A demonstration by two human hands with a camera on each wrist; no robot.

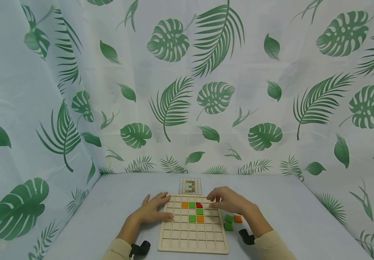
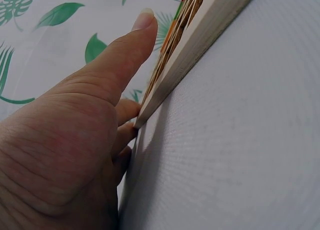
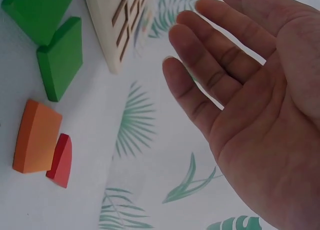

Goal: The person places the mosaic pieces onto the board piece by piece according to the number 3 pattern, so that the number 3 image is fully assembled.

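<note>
A wooden grid board (image 1: 193,245) lies on the table, several coloured tiles in its upper cells: an orange tile (image 1: 185,204), a green tile (image 1: 191,204) and a red tile (image 1: 199,205) with a rounded corner in one row, more green and orange below. My left hand (image 1: 154,210) rests at the board's left edge, thumb over the rim and other fingers spread near the far corner. Over the board's upper right hovers my right hand (image 1: 227,199); in the right wrist view its fingers are loosely bent, and no tile shows in the palm.
Right of the board lie loose pieces: two green tiles (image 1: 228,226), an orange tile (image 1: 237,219) and a red piece (image 3: 61,162) beside it. A small card with a printed grid pattern (image 1: 190,186) sits behind the board. Leaf-printed curtains (image 1: 206,151) surround the table.
</note>
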